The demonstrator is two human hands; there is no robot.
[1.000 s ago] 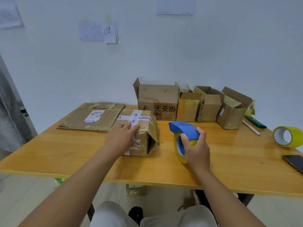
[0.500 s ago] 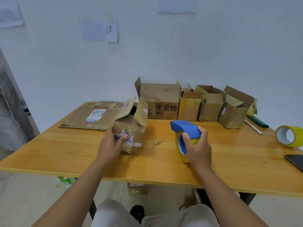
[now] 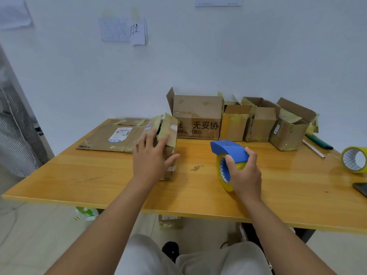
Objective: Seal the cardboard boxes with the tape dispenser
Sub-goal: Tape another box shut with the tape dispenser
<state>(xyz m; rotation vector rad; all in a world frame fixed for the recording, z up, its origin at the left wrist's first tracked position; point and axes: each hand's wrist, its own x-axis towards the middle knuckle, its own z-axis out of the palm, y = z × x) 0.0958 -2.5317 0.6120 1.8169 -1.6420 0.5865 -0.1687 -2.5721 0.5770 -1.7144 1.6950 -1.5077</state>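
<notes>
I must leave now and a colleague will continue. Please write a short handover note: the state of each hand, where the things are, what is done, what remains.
Left hand: open, fingers spread against the small brown cardboard box; its top flaps stand up, untaped.
Right hand: grips the blue tape dispenser with yellow roll, resting on the wooden table.
Done: no new tape visible on this box.
Left: close flaps, tape them; then the four open boxes at the back.

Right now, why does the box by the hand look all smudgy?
In the head view, the small cardboard box and the left hand on it are motion-blurred; the blue tape dispenser in the right hand looks sharper; the wide lens bends the table edges.
</notes>
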